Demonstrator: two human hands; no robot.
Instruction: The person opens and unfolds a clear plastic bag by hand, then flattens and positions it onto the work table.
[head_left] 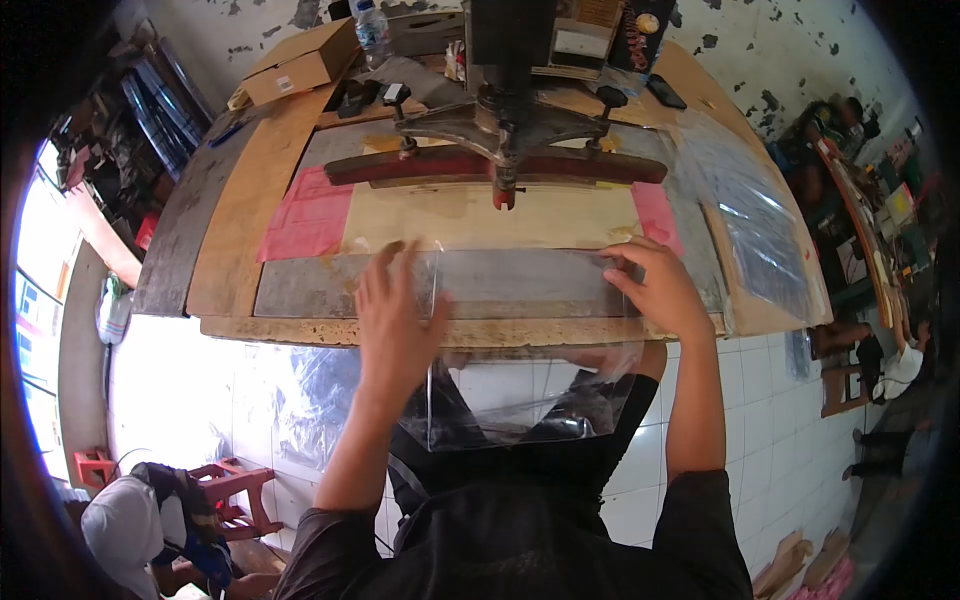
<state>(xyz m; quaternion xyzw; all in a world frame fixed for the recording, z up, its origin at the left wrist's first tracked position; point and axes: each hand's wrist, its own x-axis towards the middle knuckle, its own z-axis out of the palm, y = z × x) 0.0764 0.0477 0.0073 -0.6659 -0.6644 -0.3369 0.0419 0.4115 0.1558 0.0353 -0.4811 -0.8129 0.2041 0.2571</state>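
Note:
A clear plastic sheet or bag [530,400] lies over the front edge of the work table and hangs down above my lap. My right hand [655,285] pinches its upper right corner between thumb and fingers. At its left side is my left hand [395,310], fingers spread, over the table edge; whether it touches the plastic is hard to tell. Just beyond the sheet, a cream strip [490,217] with pink ends lies across the table. A dark metal press head with a red-edged bar [500,167] stands above that strip.
A stack of clear plastic [750,225] lies on the table's right side. At the back are a cardboard box [300,62], a water bottle [372,35] and a phone [666,92]. A person in a white head covering [125,530] is at the lower left; others sit far right.

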